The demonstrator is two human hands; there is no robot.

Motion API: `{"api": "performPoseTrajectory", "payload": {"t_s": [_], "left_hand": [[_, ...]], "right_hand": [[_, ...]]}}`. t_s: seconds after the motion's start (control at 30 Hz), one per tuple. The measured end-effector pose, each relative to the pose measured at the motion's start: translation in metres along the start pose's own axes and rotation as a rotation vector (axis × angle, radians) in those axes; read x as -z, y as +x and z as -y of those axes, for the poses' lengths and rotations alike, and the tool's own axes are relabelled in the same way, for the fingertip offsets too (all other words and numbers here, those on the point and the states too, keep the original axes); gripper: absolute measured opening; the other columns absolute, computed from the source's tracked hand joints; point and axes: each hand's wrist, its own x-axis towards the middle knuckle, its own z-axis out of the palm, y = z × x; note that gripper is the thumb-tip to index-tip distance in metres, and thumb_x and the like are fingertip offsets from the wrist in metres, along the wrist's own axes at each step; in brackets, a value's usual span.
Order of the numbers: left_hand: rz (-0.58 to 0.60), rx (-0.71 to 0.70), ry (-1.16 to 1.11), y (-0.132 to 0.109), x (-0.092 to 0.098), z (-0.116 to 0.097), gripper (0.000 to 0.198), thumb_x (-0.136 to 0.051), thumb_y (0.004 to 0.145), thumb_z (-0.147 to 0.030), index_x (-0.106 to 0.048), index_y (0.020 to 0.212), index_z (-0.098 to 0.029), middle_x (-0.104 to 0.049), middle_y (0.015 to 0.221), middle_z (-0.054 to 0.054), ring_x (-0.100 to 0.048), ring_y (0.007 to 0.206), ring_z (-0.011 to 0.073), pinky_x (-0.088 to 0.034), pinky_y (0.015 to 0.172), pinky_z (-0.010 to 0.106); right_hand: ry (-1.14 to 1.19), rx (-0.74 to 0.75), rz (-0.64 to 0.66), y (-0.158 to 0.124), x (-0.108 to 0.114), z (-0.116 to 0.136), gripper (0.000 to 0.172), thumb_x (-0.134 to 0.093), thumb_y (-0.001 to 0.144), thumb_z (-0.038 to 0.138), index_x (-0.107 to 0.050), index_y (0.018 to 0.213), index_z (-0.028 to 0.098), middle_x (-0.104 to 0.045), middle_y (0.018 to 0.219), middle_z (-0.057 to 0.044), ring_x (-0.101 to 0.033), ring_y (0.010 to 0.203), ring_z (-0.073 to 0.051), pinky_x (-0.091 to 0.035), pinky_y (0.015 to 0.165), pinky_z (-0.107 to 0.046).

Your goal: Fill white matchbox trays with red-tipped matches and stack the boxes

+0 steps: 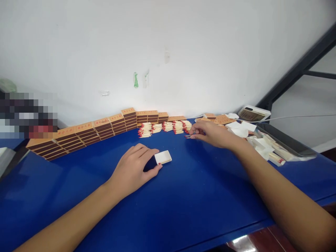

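My left hand (136, 162) rests on the blue table, its thumb and index finger closed on the near end of a white matchbox tray (165, 156). A red match head shows at the tray's edge by the thumb. Farther right, my right hand (210, 133) is pinched at the front of the match piles, with a few red-tipped matches (188, 137) at its fingertips. Just left of those fingers, several heaps of loose matches (168, 126) lie in a row, red heads mostly toward the left. The fingers partly hide the rightmost heap.
Stacked matchboxes (98, 129) line the wall from the left to the middle. On the right lie loose matchbox covers (222, 119), white trays (259, 145), a black tray (288, 141) and a white device (254, 113) with a cable. A pixelated patch covers the far left.
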Motion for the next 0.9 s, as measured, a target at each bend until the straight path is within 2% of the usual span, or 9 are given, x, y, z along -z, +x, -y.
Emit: {"api": "performPoseTrajectory", "payload": {"t_s": [0.17, 0.4, 0.57, 0.67, 0.77, 0.9], "left_hand": [[0.003, -0.002, -0.008, -0.001, 0.000, 0.000, 0.027, -0.073, 0.098, -0.030, -0.068, 0.123, -0.018, -0.078, 0.107, 0.007, -0.069, 0.097, 0.0260, -0.055, 0.083, 0.042], [0.014, -0.003, 0.008, -0.001, 0.001, -0.001, 0.031, -0.073, 0.099, -0.031, -0.068, 0.127, -0.017, -0.078, 0.104, 0.007, -0.069, 0.097, 0.0263, -0.055, 0.083, 0.042], [0.014, -0.008, 0.005, 0.000, 0.001, -0.001, 0.031, -0.073, 0.099, -0.031, -0.068, 0.126, -0.017, -0.077, 0.103, 0.007, -0.069, 0.097, 0.0265, -0.054, 0.083, 0.041], [0.015, -0.007, 0.004, 0.000, 0.000, -0.001, 0.032, -0.074, 0.098, -0.030, -0.068, 0.126, -0.016, -0.077, 0.102, 0.007, -0.069, 0.096, 0.0265, -0.054, 0.083, 0.041], [0.005, -0.008, 0.010, 0.000, -0.001, -0.001, 0.031, -0.074, 0.098, -0.030, -0.068, 0.125, -0.016, -0.077, 0.099, 0.006, -0.069, 0.095, 0.0264, -0.054, 0.082, 0.041], [0.015, -0.012, 0.002, 0.000, 0.000, -0.002, 0.031, -0.074, 0.098, -0.030, -0.068, 0.125, -0.017, -0.076, 0.101, 0.006, -0.068, 0.095, 0.0263, -0.055, 0.082, 0.041]], "right_hand": [[0.004, -0.021, 0.027, 0.002, -0.001, -0.008, 0.017, -0.063, 0.093, 0.035, -0.072, 0.096, 0.021, -0.069, 0.091, -0.008, -0.060, 0.080, -0.024, -0.043, 0.071, -0.034], [0.028, -0.071, 0.076, 0.001, -0.003, 0.002, 0.016, -0.056, 0.097, 0.030, -0.068, 0.092, 0.020, -0.072, 0.095, -0.010, -0.064, 0.084, -0.025, -0.046, 0.074, -0.035], [0.053, -0.030, 0.008, 0.000, 0.000, 0.008, 0.016, -0.055, 0.098, 0.029, -0.066, 0.092, 0.020, -0.070, 0.096, -0.010, -0.063, 0.083, -0.024, -0.046, 0.073, -0.035], [0.138, 0.025, -0.019, -0.001, -0.001, 0.025, 0.018, -0.056, 0.100, 0.033, -0.066, 0.092, 0.021, -0.068, 0.090, -0.008, -0.060, 0.078, -0.022, -0.045, 0.069, -0.033], [0.274, 0.109, -0.042, -0.005, -0.008, 0.057, 0.021, -0.059, 0.104, 0.038, -0.067, 0.095, 0.021, -0.066, 0.090, -0.005, -0.059, 0.077, -0.020, -0.045, 0.068, -0.032], [0.245, 0.207, -0.006, -0.013, -0.027, 0.095, 0.014, -0.056, 0.108, 0.029, -0.065, 0.100, 0.021, -0.065, 0.101, -0.005, -0.060, 0.083, -0.018, -0.046, 0.073, -0.031]]}}
